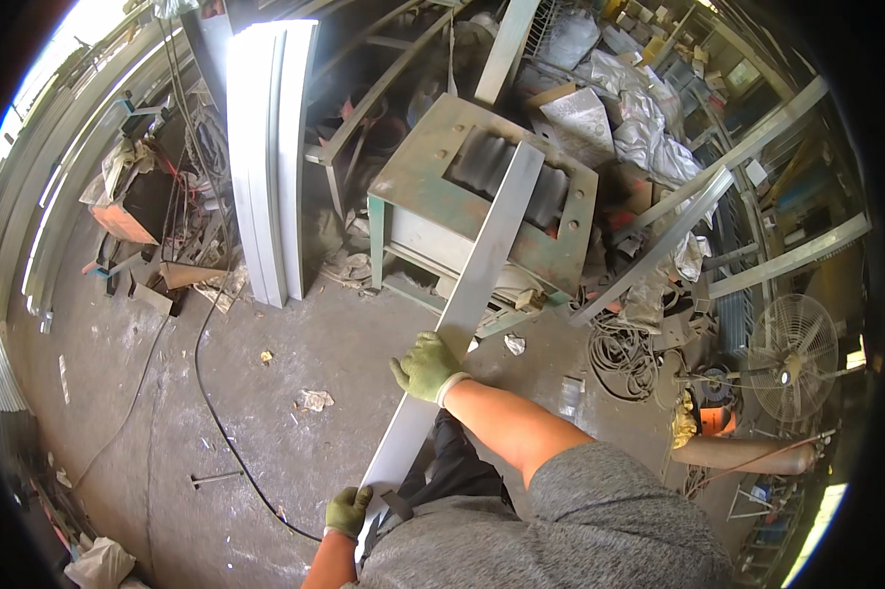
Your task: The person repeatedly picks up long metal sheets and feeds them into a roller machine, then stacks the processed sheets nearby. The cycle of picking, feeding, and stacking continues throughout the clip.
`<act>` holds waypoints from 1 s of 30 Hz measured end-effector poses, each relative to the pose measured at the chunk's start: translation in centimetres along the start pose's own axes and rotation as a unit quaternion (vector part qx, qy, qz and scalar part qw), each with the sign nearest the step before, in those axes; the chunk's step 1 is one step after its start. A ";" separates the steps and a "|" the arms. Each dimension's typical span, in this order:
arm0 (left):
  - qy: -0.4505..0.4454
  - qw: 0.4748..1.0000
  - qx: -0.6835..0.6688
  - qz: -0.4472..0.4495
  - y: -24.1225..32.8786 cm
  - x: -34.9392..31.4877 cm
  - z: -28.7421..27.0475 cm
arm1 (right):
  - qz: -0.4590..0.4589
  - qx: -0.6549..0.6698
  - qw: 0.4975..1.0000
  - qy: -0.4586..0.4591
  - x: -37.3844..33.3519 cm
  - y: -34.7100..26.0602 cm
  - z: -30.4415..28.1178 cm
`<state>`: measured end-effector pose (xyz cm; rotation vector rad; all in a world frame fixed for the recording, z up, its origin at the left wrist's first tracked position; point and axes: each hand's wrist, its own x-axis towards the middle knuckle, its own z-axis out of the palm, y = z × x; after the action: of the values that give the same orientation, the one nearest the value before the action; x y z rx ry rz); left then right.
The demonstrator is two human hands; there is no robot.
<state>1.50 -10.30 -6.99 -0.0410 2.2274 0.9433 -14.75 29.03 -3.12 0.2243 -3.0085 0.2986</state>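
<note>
A long, flat grey metal strip (487, 250) slants across the view, held in both my gloved hands. My right hand (428, 368) wraps over its middle, in a green work glove. Close by my body, my left hand (347, 512) is closed on the near end, also gloved in green. The strip's far end reaches over the worn green top of a metal machine (413, 172), across an opening with dark, ridged rollers (487, 165). From here I cannot tell whether the strip touches the rollers. My fingers' undersides are hidden.
White metal profiles (266, 167) stand upright left of the machine. A black cable (207, 393) and a small T-shaped metal piece (217, 479) lie on the floor. At right are a coiled hose (624, 363), a caged fan (791, 358) and a gas cylinder (747, 455).
</note>
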 end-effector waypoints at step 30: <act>0.160 0.982 0.002 0.097 -9.6 -10.1 -10.6 | 0.279 0.704 0.612 0.227 7.4 1.9 -20.1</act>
<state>5.52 -26.45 -1.51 0.0292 2.5664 1.1003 -20.47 33.95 17.01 -0.6067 -1.5426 2.2337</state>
